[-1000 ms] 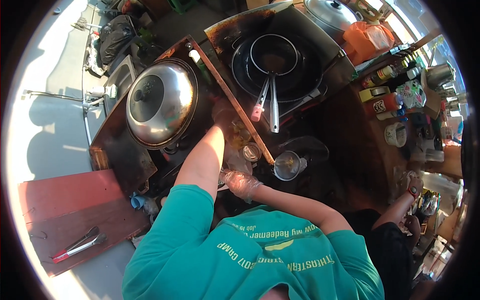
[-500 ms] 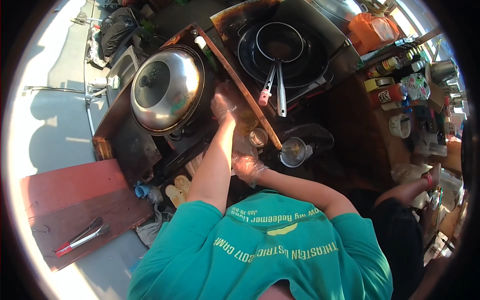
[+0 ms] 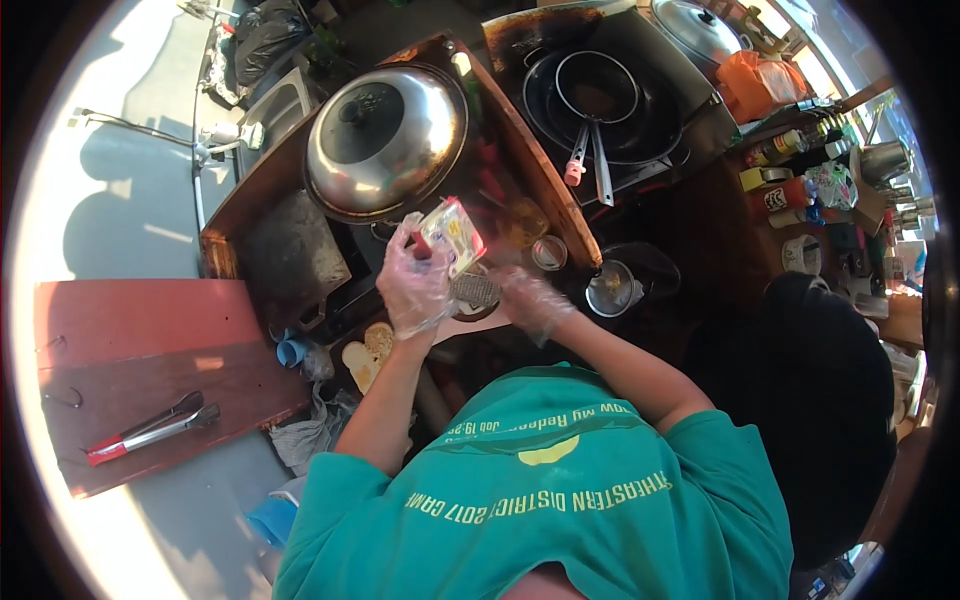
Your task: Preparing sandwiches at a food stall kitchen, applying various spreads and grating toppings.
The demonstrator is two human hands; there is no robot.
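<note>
Both my hands wear clear plastic gloves. My left hand [image 3: 415,285] is closed round a small packet [image 3: 455,237] in a white, yellow and red wrapper, held up in front of the domed lid. My right hand [image 3: 530,302] is closed at the side of a flat grey grater [image 3: 474,290] with a rough, dotted face; its fingertips are partly hidden. The grater lies just below the packet, above a pale board [image 3: 470,325]. Beyond my right hand stands a small round clear container [image 3: 549,253].
A large domed metal lid [image 3: 385,140] covers a pan ahead. Nested black pans [image 3: 600,110] rest at far right. Bread pieces [image 3: 362,368] lie near my left forearm. Tongs [image 3: 155,430] lie on a red-brown board [image 3: 140,350]. A person in black [image 3: 820,420] is at right.
My left hand has come back from beyond the lid's right side and now holds the packet. The grater has come into sight beside my right hand. The person at right has leaned in.
</note>
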